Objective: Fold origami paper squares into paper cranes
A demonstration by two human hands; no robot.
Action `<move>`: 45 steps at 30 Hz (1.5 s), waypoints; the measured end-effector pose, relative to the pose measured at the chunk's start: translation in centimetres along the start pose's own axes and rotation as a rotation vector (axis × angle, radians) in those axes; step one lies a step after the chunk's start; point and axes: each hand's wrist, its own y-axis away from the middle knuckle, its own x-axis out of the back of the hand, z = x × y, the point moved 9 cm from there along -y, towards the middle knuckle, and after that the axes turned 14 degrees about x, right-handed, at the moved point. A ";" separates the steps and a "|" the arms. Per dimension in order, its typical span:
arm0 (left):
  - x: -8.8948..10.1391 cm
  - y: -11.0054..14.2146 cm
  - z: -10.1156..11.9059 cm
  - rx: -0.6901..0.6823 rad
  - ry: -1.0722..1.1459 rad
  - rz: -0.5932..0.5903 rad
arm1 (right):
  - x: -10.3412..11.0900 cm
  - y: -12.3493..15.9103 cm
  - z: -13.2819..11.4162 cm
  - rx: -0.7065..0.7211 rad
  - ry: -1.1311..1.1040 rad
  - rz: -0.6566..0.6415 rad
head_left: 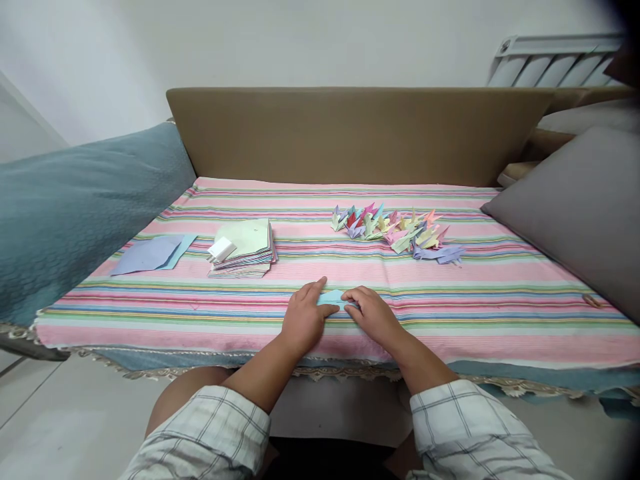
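A small folded piece of light blue paper [330, 297] lies on the striped cloth [340, 340] between my two hands. My left hand [303, 317] rests flat at its left end, forefinger stretched forward and thumb along the near edge. At the right end, the thumb and fingers of my right hand [373, 312] close on the paper. My fingers cover both ends of it. Farther back and to the right lie several folded paper cranes [395, 230] in many colours.
To the left stands a stack of square coloured paper [243, 241] with a small white block [221, 249] on it. Purple and blue sheets [150, 255] lie beyond. A teal-covered armrest [95, 207], grey cushion [575, 200] and brown backrest [350, 133] border the cloth.
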 end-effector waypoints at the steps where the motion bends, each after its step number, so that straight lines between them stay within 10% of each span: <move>1: 0.1 0.0 0.0 0.000 -0.011 0.006 | 0.0 0.0 0.0 -0.001 0.003 -0.003; 11: 1.6 1.7 0.9 -0.129 -0.108 0.127 | 0.1 0.1 -0.5 0.071 0.055 0.000; 17: 0.0 3.8 3.2 -0.293 -0.106 -0.042 | 0.4 0.2 -0.9 0.108 0.101 0.041; 45: 0.2 2.1 1.6 -0.092 -0.007 -0.065 | 1.7 0.2 -2.1 0.217 0.068 0.113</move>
